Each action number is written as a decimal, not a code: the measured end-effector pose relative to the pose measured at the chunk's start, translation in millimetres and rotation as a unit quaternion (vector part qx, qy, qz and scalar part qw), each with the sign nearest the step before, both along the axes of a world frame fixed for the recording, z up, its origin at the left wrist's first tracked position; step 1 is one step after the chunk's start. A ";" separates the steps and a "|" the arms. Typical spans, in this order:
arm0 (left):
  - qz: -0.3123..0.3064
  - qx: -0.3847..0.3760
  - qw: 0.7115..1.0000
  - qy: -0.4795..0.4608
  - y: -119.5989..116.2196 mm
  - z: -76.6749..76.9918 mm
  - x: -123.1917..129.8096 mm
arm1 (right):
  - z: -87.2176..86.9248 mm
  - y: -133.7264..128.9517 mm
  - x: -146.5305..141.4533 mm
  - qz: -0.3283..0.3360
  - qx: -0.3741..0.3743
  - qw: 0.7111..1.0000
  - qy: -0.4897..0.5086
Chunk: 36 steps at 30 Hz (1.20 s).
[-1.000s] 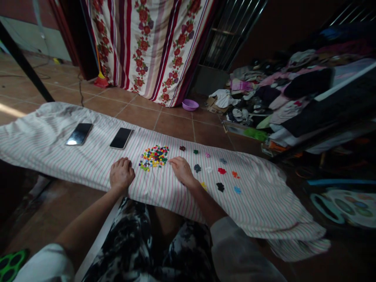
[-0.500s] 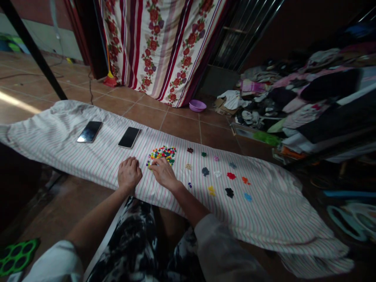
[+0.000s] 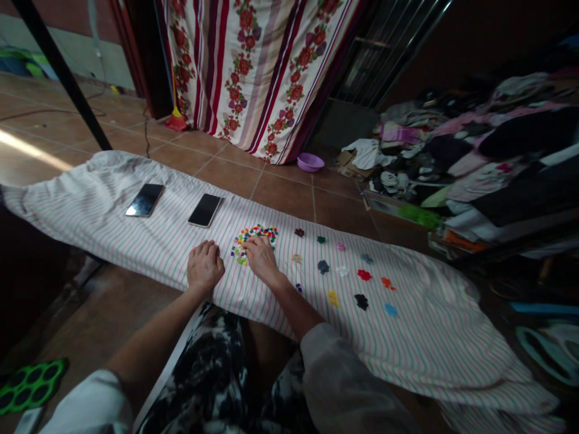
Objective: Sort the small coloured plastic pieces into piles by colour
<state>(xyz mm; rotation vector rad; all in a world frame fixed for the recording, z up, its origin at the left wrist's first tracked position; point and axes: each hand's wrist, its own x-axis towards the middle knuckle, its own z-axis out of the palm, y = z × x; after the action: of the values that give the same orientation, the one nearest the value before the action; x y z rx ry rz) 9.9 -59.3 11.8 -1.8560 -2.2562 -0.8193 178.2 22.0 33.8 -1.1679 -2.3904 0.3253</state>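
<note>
A mixed patch of tiny, bead-like coloured pieces (image 3: 239, 248) lies on the striped cloth (image 3: 167, 253). My right hand (image 3: 262, 258) reaches over this patch, fingers bent down with the tips close together among the pieces. Whatever they pinch is hidden. To the left, my left hand (image 3: 205, 265) rests on the cloth with its fingers curled in, apart from the pieces. Right of the patch are small single-colour piles, among them red (image 3: 364, 275), black (image 3: 360, 302), yellow (image 3: 333, 298), grey (image 3: 322, 266), light blue (image 3: 391, 310) and orange (image 3: 388, 283).
Two phones, one at the left (image 3: 145, 200) and one nearer the patch (image 3: 205, 210), lie on the cloth. Beyond stand a purple basin (image 3: 310, 162) and a floral curtain (image 3: 257, 78). Heaped clothes (image 3: 443, 144) fill the right side. A green rack (image 3: 34, 386) is low left.
The view has shifted, so everything sits slightly further right. My right hand has moved further over the mixed pieces, which now look more spread out. My left hand stays resting.
</note>
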 end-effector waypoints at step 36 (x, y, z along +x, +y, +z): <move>0.008 0.010 1.000 0.026 0.6 -1.6 -0.4 | 0.2 -10.0 -4.4 0.003 0.029 0.999 0.027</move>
<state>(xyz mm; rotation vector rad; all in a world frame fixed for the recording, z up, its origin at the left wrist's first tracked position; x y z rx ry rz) 9.5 -58.7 10.3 -1.8264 -2.2216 -0.7785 173.9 12.0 33.9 -1.1132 -2.3411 0.2826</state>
